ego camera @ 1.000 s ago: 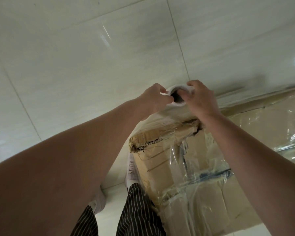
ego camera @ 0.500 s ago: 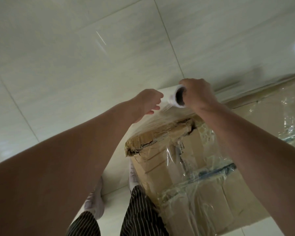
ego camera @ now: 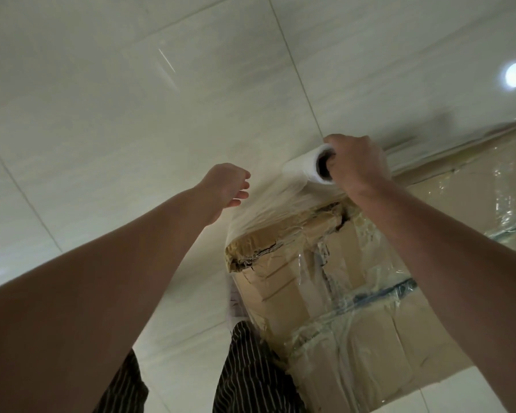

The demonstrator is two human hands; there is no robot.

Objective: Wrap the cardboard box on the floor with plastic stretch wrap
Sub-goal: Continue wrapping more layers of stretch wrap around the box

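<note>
Letting go is the change we note first: a second ago both our hands met at the near end of the roll, and now the left hand (ego camera: 227,186) has drawn off toward the middle left of the frame, fingers loosely curled, holding nothing and well clear of the plastic; the right hand (ego camera: 358,166) alone keeps the roll of stretch wrap (ego camera: 306,168), its fingers tucked into the open core and curled around the end, just right of centre in the upper half of the frame; more of the roll's white length shows than before. A sheet of film (ego camera: 268,210) runs taut from the roll down to the torn near corner of the cardboard box (ego camera: 325,278), which lies on the tiled floor (ego camera: 131,114) across the lower right, already shiny with earlier layers and creased bands; our striped trousers (ego camera: 245,368) stand at the bottom edge beside it. We judge the hand-over finished; the right hand can now carry the roll along the far side for another pass, while the free left hand could press the film onto the corner so the tension doesn't slip.
</note>
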